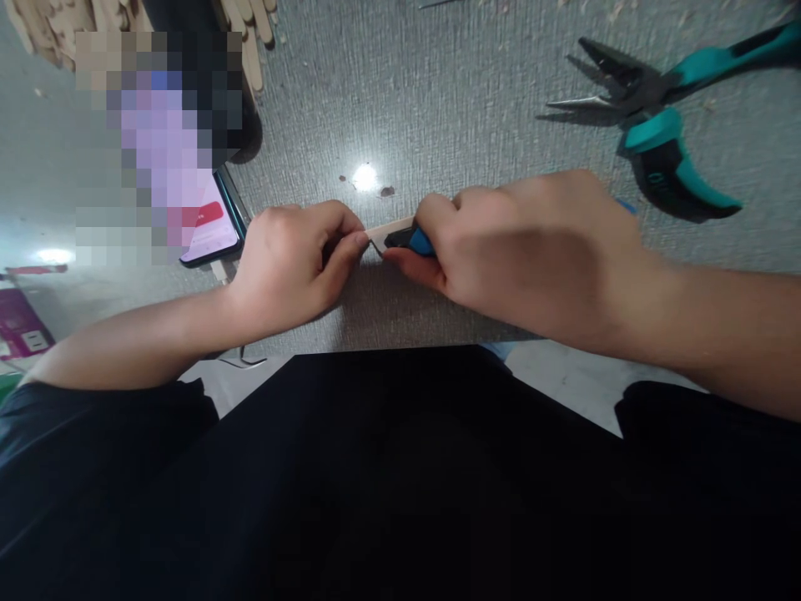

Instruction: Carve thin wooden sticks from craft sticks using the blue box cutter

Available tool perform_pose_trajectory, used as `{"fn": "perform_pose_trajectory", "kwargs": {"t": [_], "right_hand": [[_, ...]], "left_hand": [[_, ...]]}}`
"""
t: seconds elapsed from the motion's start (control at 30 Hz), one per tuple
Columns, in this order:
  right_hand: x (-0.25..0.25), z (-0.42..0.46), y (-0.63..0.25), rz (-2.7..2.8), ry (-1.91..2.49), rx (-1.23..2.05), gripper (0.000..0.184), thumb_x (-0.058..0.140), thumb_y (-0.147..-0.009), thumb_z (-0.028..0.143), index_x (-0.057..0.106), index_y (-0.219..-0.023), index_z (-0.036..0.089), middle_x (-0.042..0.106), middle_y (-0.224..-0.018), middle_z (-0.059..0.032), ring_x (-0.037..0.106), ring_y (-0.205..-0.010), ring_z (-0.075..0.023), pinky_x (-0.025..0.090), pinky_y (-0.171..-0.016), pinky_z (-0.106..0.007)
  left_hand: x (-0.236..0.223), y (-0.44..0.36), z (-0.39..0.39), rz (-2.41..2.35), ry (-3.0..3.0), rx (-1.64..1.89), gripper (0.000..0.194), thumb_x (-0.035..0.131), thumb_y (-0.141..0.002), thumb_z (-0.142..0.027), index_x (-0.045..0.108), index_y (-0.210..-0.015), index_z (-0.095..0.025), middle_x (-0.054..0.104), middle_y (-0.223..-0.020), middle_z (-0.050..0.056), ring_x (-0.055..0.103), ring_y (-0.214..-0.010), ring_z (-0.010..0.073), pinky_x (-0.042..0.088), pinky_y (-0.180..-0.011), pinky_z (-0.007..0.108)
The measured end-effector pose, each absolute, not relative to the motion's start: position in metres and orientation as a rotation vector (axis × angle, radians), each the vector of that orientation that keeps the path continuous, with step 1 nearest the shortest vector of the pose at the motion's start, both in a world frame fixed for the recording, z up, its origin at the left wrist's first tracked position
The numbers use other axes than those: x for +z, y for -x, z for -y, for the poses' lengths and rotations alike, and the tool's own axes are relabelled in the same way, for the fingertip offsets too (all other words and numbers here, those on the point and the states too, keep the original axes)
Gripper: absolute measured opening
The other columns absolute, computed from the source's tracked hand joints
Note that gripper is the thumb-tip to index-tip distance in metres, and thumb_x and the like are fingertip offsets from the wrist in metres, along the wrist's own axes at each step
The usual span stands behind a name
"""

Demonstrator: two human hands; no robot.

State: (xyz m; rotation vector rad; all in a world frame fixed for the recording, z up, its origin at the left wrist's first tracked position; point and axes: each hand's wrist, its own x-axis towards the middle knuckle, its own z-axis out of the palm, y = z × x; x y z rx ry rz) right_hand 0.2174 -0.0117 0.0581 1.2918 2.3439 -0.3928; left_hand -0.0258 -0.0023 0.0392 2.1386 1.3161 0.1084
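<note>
Nearest the camera: black garment [400, 484], filling the lower middle, with short dark sleeves at either side.

Right hand [531, 242]: clenched around a blue-and-black tool [422, 242], with the black tip showing past thumb and forefinger and a bit of blue behind the hand's back edge.

Left hand [300, 250]: thumb and forefinger pinched together on a pale wooden stick [391, 226], remaining fingers curled in.

Wooden stick: in the gap between both hands, above the near part of the table, one end in the left fingertips, other end hidden behind the right hand's fingers. Just below, a thin dark strip [375, 248] between the thumb tips; nature unclear.

Just beside the left wrist: phone [231, 200], screen lit, partly pixelated, red patch near the lower end; white cable plug [220, 271] at the bottom edge. Adjoining, a dark cylindrical object [247, 117], likewise part-blurred.

Beyond the hands: grey textured table [400, 100], with a bright glare spot and dark specks [387, 191].

Upper left: heap of wooden sticks [250, 42].

Upper right: teal-and-black pliers [657, 92], lying with jaws parted.

Far left edge: purple item [25, 321].
</note>
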Motion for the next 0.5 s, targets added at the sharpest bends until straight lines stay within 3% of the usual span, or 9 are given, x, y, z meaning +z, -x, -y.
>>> {"fn": "perform_pose_trajectory", "kwargs": {"t": [0.5], "right_hand": [[0.0608,0.0113,-0.2096,-2.294,-1.263,-0.373,0.081,0.015,-0.125,0.065,0.073,-0.129,0.009,0.081,-0.103,-0.0244,0.079,-0.091,-0.0379,0.032,-0.067,-0.038]], "left_hand": [[0.0379,0.0289,-0.0043,-1.255,-2.33,-0.035,0.032,0.049,-0.108,-0.04,0.074,-0.096,-0.023,0.065,-0.069,0.003,0.057,-0.061,0.0208,0.037,-0.066,0.038]]}}
